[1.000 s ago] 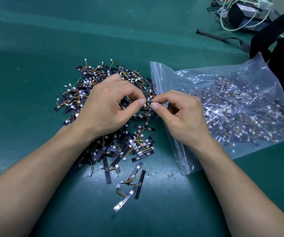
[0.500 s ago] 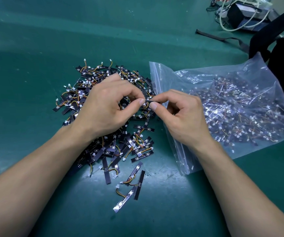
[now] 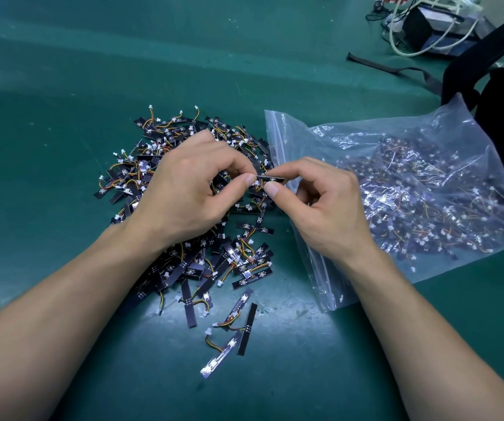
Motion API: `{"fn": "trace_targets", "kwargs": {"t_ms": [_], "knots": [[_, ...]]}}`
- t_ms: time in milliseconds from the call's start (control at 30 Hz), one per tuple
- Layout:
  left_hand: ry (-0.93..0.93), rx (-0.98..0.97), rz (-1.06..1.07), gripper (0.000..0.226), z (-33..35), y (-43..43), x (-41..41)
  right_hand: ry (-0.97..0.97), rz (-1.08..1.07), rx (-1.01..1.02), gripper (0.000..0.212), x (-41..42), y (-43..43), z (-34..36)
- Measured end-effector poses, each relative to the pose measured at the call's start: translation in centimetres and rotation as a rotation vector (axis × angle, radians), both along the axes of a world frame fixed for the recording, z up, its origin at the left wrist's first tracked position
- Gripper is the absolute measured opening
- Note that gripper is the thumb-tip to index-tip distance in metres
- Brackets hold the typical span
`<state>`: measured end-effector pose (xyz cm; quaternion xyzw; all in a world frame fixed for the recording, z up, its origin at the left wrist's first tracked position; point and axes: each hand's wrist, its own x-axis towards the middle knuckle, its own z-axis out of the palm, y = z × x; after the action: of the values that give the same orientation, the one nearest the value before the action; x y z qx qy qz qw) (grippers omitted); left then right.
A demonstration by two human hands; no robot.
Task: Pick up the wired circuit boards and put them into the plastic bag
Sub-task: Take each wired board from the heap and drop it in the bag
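Partly done: plastic bag (image 3: 281, 138) well filled, large pile (image 3: 244, 262) unbagged.
Left hand (image 3: 184, 192) and right hand (image 3: 320, 208) pinch 1 board (image 3: 270, 178).

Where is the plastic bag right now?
In the head view, the plastic bag lies right of the circuit board pile, partly covered by the right hand.

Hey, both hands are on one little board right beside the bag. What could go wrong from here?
1. The left hand and right hand both pinch the board, so neither holds the bag open. Its zip edge lies flat, so the board could miss and land on the mat.
2. The pile underneath is tangled wires. If the board's wire is caught there, lifting may drag others along.
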<state>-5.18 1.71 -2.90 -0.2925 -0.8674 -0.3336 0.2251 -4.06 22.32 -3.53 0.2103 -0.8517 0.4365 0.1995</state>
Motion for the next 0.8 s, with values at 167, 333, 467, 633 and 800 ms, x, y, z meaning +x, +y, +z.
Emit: {"fn": "trace_targets", "kwargs": {"t_ms": [167, 333, 467, 633, 800], "knots": [[-0.003, 0.007, -0.014, 0.007, 0.09, -0.12, -0.06, 0.036, -0.004, 0.037, 0.005, -0.14, 0.15, -0.12], [-0.021, 0.011, -0.011, 0.009, 0.10, -0.15, 0.03, 0.048, 0.004, 0.056, 0.005, -0.23, 0.21, -0.13], [-0.018, -0.014, -0.007, 0.008, 0.09, -0.12, 0.03, 0.036, 0.006, 0.034, 0.001, -0.08, 0.05, -0.11], [-0.009, -0.024, -0.010, 0.008, -0.03, -0.06, -0.05, 0.020, 0.005, 0.018, 0.001, -0.03, 0.05, -0.03], [-0.021, -0.013, -0.022, 0.008, -0.03, -0.18, -0.06, 0.047, -0.004, 0.055, 0.004, -0.24, 0.18, -0.21]]}}
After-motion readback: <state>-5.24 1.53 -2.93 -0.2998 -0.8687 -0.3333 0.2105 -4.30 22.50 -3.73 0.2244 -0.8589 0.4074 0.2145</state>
